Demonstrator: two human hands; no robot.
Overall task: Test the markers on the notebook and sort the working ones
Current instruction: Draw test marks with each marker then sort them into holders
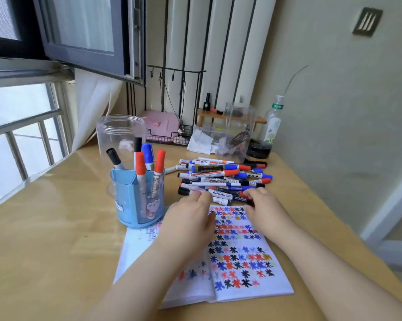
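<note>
Wooden desk (56, 216) carries it all. Open notebook (239, 256), covered in coloured star marks, lies at the near edge. The marker pile (220, 179) sits mid-desk, just beyond it. Blue holder (135, 205) stands left of the pile, five markers upright inside. Left hand (190, 216) reaches the pile's near side, fingers loosely extended. Right hand (262, 207) curls there; whether it grips a marker, I cannot tell.

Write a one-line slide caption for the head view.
Both hands reach into the marker pile above the notebook.
</note>
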